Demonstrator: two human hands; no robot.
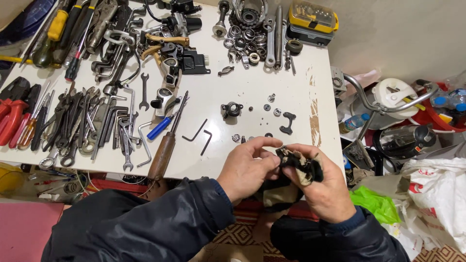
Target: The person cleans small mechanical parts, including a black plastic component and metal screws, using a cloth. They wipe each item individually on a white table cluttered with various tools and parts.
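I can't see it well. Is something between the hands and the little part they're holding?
Yes. A dirty rag wraps around it in the right hand; the left hand pinches the rag's edge. The part itself is hidden.

Two hands, the left hand and the right hand, hold one dirty rag. On the one white table lie two bent hex keys, one blue screwdriver, one yellow box, and maybe six tiny washers, too small to count well.
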